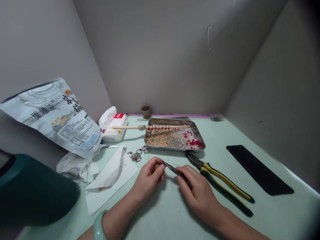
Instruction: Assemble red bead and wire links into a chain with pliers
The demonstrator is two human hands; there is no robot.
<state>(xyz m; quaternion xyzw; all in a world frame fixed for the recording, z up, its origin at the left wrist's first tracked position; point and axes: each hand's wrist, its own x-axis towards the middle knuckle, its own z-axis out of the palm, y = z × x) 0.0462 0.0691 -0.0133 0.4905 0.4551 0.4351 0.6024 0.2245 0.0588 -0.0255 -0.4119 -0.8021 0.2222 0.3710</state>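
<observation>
Large dark Chinese characters there on the grey printed bag (53,116) (its fine print is too small to read), and the tissue pack (113,130) has an illegible red label.

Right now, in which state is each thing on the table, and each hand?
Left hand, fingertips pinched at the tip of the slim tool.
Right hand, closed around slim tool.
Yellow-handled pliers, lying flat, untouched.
Metal tray, holding beads.
Wooden stick, resting across tray rim.
Tissue pack, open.
Small cup, upright.

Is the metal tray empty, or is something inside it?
Not empty. The metal tray holds a layer of small gold and red beads over its bottom.
</observation>
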